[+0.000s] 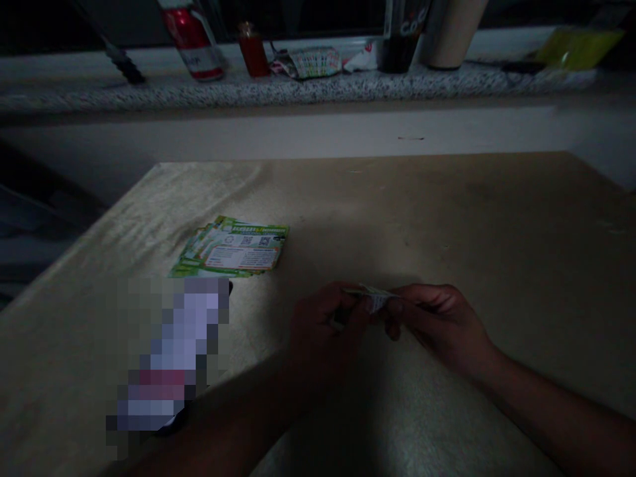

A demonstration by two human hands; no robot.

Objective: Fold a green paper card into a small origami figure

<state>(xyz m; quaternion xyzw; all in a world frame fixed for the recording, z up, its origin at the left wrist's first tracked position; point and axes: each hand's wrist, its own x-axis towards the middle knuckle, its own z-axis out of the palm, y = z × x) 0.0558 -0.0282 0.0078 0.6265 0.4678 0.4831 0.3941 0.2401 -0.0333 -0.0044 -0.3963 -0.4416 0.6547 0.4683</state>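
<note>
Both my hands meet over the table, right of centre, pinching a small folded piece of printed paper (378, 302). My left hand (330, 318) is closed on its left side. On the right side, the fingertips of my right hand (442, 318) hold it too. Dim light and my fingers hide much of the paper, so its full shape cannot be told. A loosely fanned stack of green and white printed leaflets (238, 248) lies flat on the table, to the left of my hands.
A blurred-out, lit, phone-like object (183, 344) lies near my left forearm. Behind the table (397, 199), a speckled sill (298, 89) carries a red can (193, 43), a small red bottle (254, 52), a crumpled wrapper (315, 63), a dark cola cup (400, 46) and a beige cylinder (454, 33).
</note>
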